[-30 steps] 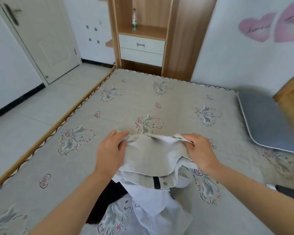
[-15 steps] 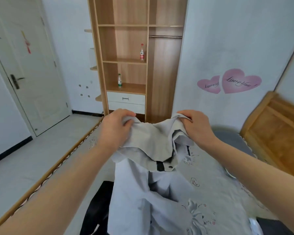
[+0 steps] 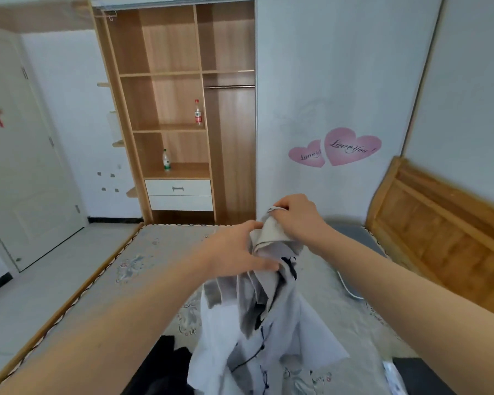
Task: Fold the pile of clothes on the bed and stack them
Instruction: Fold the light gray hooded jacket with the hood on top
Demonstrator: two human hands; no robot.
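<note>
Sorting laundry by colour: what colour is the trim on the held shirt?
Black trim on a pale grey-white shirt; head view.

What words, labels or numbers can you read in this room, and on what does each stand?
"Love You !": on the big pink heart.
Small heart: script of the same kind, partly cut off, not surely readable.
Bottle labels, red-capped and green: too small to read.
Nothing readable on the shirt.
</note>
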